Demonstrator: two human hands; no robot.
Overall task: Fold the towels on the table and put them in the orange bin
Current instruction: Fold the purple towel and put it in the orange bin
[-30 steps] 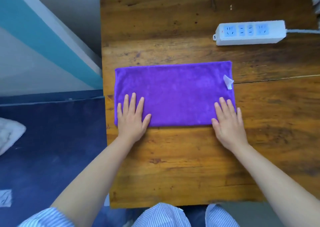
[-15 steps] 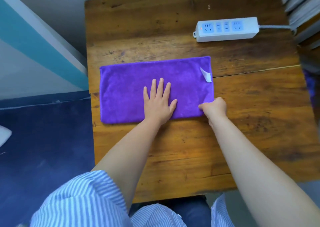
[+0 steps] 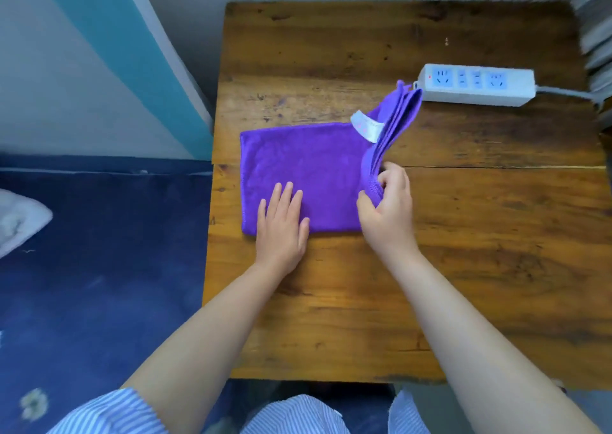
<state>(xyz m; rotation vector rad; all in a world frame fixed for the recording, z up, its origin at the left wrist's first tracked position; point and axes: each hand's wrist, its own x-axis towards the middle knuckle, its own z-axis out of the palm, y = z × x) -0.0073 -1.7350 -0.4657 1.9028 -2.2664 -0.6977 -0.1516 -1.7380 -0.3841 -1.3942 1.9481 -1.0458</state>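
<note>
Head view, right hand (image 3: 387, 208): pinched the purple towel's (image 3: 298, 172) right end, lifted off the wooden table (image 3: 463, 268); half a second before, it gripped that end flat.
Left hand (image 3: 281, 221): fingers spread, pressing the towel left of the pinch.
Label (image 3: 366, 125): white, just beyond the pinch.
Power strip (image 3: 477, 84): beyond the raised end.
Meaning: the next fold seemed started; orange bin unseen.

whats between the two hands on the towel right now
In the head view, only a flat strip of the purple towel lies between the left hand, pressing it flat, and the right hand, which pinches its lifted end.
</note>
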